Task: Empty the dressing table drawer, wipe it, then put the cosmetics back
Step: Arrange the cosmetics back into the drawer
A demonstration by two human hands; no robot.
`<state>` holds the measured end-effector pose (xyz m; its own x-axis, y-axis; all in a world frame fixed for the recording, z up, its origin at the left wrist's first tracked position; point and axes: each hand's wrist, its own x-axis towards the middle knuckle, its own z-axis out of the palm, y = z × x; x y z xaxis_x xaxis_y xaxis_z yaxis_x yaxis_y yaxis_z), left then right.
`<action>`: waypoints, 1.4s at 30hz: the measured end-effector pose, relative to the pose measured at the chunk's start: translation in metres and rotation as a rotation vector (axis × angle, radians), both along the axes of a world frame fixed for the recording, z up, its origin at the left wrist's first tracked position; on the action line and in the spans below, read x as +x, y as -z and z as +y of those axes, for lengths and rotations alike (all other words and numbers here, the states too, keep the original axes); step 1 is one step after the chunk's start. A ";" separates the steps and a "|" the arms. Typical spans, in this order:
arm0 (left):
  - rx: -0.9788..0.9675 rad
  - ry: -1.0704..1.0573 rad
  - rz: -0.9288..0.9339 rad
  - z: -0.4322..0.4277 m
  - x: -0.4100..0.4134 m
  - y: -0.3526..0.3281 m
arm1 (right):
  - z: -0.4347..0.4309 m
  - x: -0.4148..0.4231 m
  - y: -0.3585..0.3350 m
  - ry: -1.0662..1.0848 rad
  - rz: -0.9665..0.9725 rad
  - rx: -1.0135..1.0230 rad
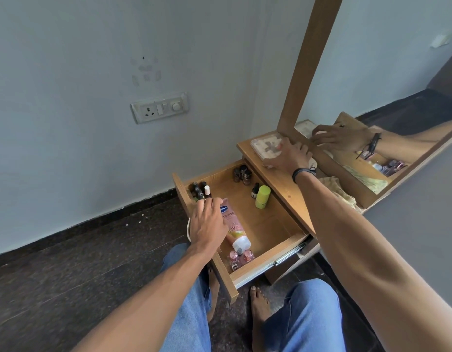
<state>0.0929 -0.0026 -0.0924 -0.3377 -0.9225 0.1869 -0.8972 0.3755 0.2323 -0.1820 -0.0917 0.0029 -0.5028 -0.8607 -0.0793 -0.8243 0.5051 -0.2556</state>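
Left hand [207, 223], grip unclear, covers the pink plastic tube [231, 224] at the wooden drawer's [268, 224] nine o'clock. Right hand [288, 156] clasps a white square box [265, 146]. Tube looks squashy: grasp mid-body.

Soft, even daylight, faint shadows, sharp centre, wide-angle bending at edges.

In the drawer [273, 224], pulled out below the worktop [288, 189], a lotion tube [232, 224] is laid along the front panel, with perfume bottles [241, 257] before it and nail polish bottles [200, 190] behind it. A box [266, 147] is set on the worktop.
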 end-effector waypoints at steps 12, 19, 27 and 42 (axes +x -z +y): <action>-0.033 0.004 -0.012 0.000 0.000 -0.001 | 0.064 0.037 -0.001 -0.026 0.016 -0.293; -0.018 0.012 0.037 0.005 0.000 -0.006 | 0.107 0.068 -0.002 -0.117 0.076 -0.349; 0.043 0.031 0.138 0.011 0.001 -0.015 | 0.166 0.092 0.020 -0.167 0.016 -0.248; 0.266 0.271 0.189 0.015 -0.024 -0.024 | 0.212 0.091 0.043 -0.123 0.135 0.057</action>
<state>0.0687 0.0125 -0.0688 -0.5574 -0.8295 0.0355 -0.7068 0.4965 0.5039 -0.0906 0.1202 -0.0402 -0.4033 -0.9125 -0.0688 -0.9057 0.4087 -0.1120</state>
